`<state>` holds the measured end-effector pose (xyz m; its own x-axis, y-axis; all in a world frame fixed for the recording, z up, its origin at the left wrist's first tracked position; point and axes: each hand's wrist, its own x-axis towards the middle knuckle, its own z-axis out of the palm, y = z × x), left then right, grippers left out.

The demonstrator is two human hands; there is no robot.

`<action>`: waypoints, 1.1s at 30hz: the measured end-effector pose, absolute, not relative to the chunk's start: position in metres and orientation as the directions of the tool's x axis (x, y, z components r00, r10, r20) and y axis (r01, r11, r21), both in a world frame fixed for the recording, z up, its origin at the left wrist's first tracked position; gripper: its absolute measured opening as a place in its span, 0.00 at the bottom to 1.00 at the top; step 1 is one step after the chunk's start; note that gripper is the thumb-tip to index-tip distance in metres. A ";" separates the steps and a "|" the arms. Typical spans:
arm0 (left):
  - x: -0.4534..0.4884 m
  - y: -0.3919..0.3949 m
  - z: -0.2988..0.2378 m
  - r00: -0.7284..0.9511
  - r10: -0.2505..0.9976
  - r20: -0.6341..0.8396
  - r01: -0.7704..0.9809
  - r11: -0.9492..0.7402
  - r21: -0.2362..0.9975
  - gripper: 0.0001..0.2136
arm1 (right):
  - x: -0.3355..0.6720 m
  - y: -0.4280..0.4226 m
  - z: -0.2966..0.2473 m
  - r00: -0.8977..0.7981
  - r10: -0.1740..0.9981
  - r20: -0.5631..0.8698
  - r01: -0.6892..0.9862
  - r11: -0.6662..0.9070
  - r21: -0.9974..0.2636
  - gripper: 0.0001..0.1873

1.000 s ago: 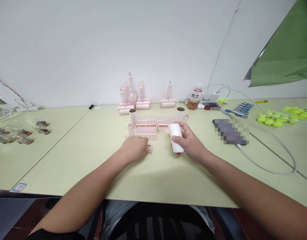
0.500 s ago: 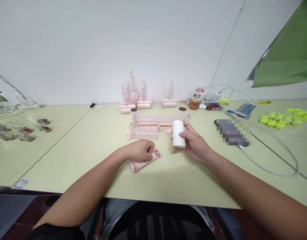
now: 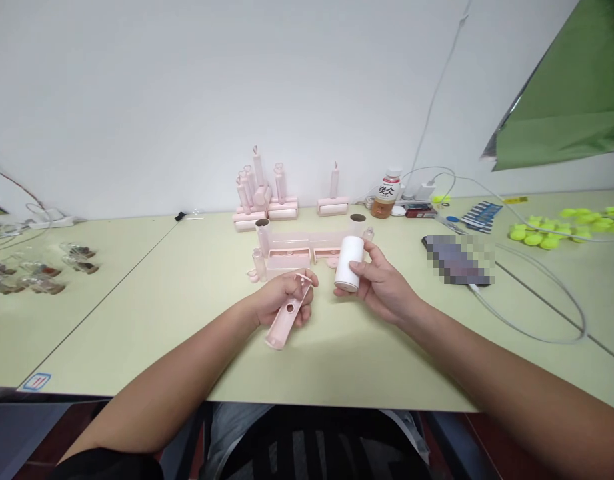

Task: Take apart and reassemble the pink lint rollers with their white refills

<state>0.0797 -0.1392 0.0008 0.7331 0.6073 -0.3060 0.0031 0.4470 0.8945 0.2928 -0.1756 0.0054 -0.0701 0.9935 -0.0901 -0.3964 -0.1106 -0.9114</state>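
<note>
My left hand (image 3: 279,297) is closed around a long pink plastic handle piece (image 3: 285,320), held above the pale green table (image 3: 151,313) with its hollow side up and its far end towards me. My right hand (image 3: 379,283) grips a white paper roll (image 3: 349,263), tilted a little, just right of the handle. The two pieces are close together but apart. Behind the hands lie pink tray parts and tubes (image 3: 291,257).
Finished pink rollers (image 3: 264,197) stand at the back by the wall. A drink bottle (image 3: 384,195), chargers, a phone (image 3: 457,261) with a white cable (image 3: 531,327) and yellow-green caps (image 3: 561,223) lie to the right. Small glass vials (image 3: 31,270) lie far left.
My left hand picked the pink handle piece off the table and turned it hollow side up. My right hand lifted the white roll and tilted it towards the handle.
</note>
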 end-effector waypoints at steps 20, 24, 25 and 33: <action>0.109 -0.158 0.003 0.143 0.989 0.046 -0.087 -0.033 0.996 0.07 | 0.267 -0.196 -0.006 -0.288 0.952 -0.102 -0.440 -0.226 -0.869 0.37; 0.110 -0.160 0.003 0.130 0.991 0.029 -0.080 -0.018 0.997 0.06 | 0.265 -0.199 -0.006 -0.304 0.946 -0.116 -0.390 -0.234 -0.890 0.42; 0.110 -0.160 0.003 0.127 0.991 0.035 -0.087 -0.024 0.996 0.06 | 0.265 -0.199 -0.006 -0.308 0.943 -0.124 -0.383 -0.242 -0.892 0.43; 0.110 -0.156 -0.002 0.120 0.992 0.049 -0.116 -0.035 0.993 0.05 | 0.265 -0.200 -0.006 -0.347 0.930 -0.122 -0.341 -0.246 -0.907 0.46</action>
<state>0.1103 -0.1564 -0.0021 0.1198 0.9916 0.0489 -0.1161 -0.0349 0.9926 0.2653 -0.1995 -0.0063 -0.3470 0.9299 -0.1215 -0.3411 -0.2459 -0.9073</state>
